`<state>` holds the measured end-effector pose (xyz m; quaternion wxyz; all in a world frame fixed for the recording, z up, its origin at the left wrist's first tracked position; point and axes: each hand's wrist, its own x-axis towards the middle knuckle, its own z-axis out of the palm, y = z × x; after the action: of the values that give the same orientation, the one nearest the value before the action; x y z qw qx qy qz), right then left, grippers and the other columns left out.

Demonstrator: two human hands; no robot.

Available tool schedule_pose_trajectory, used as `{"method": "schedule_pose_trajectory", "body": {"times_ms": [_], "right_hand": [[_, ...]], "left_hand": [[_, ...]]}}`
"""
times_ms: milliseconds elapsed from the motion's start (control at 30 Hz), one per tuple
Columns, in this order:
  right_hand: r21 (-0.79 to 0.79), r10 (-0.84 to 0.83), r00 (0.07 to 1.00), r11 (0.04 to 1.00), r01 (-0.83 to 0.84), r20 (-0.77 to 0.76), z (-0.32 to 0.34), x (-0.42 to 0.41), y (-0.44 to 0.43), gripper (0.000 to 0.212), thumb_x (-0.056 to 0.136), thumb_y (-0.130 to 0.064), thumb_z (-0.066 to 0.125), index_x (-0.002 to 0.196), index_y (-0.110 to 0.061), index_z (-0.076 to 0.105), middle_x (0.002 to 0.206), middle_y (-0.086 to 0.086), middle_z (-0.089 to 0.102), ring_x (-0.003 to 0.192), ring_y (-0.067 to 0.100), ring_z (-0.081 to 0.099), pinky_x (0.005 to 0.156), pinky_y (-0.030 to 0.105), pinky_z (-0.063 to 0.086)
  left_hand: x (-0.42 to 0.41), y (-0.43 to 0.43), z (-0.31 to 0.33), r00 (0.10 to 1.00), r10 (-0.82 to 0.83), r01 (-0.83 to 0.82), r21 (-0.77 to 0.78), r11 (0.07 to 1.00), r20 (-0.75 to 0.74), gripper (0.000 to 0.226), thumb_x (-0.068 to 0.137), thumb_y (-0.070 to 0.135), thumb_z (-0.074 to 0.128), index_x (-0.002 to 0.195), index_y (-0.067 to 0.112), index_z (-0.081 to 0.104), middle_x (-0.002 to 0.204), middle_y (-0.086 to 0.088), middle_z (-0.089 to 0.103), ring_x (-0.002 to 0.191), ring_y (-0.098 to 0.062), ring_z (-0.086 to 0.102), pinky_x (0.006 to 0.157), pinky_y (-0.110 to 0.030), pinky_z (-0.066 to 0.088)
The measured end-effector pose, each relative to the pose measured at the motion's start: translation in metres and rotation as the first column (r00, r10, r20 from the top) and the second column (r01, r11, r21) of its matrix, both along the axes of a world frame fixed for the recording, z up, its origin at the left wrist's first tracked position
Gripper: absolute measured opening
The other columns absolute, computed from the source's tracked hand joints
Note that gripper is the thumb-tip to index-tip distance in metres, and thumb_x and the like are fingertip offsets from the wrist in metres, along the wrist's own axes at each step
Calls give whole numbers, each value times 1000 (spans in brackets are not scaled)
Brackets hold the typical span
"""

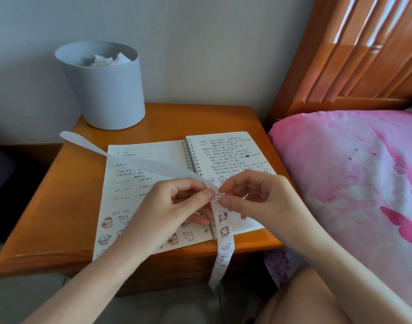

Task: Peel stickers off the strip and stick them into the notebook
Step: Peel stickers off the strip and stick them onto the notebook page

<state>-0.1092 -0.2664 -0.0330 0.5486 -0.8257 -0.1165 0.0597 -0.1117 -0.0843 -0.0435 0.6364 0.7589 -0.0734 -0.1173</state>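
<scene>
Fingers (201, 195) of the left hand (172, 206) and the right hand (254, 195) pinch the sticker strip (224, 232) in the middle of the frame, over the open notebook (226, 153) on the wooden nightstand (60, 218).

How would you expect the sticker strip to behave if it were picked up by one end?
Probably floppy: the sticker strip hangs limp past the table edge. Likely very light: its bare tail arcs through the air unsupported. It may crease or tear easily, since that tail looks thin and translucent.
</scene>
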Motion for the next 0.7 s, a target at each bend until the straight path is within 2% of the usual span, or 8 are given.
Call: {"method": "schedule_pose_trajectory", "body": {"times_ms": [200, 500, 600, 700], "right_hand": [[16, 17, 1000, 1000, -17, -9, 0, 1, 0, 9, 80, -18, 71, 89, -19, 71, 82, -3, 72, 75, 9, 68, 61, 17, 53], [22, 8, 1000, 1000, -8, -26, -1, 0, 0, 8, 78, -15, 73, 85, -17, 71, 79, 0, 72, 72, 13, 68, 61, 18, 52], [-29, 7, 1000, 1000, -7, -3, -1, -1, 1, 6, 78, -18, 74, 83, -20, 70, 80, -4, 71, 74, 9, 65, 62, 20, 51], [-116, 4, 998, 993, 3, 60, 0, -3, 3, 5, 80, -22, 72, 80, -25, 69, 83, -13, 68, 78, 2, 60, 65, 15, 47]], "left_hand": [[0, 1, 0, 1000, -2, 2, 3, 1000, 10, 10, 86, 18, 62, 87, 17, 72, 76, 6, 76, 68, -8, 73, 59, -11, 54], [-2, 0, -1, 1000, -7, 7, 15, 1000, 3, 12, 85, 21, 63, 87, 16, 73, 76, 3, 76, 70, -9, 73, 62, -13, 55], [-3, -1, 0, 1000, 2, -2, 6, 1000, -10, 14, 86, 24, 62, 88, 16, 74, 76, 3, 76, 70, -10, 73, 63, -14, 56], [-3, -1, 0, 1000, 17, -17, 9, 1000, -17, 14, 88, 20, 61, 83, 16, 73, 73, 2, 76, 66, -10, 73, 61, -13, 55]]}}
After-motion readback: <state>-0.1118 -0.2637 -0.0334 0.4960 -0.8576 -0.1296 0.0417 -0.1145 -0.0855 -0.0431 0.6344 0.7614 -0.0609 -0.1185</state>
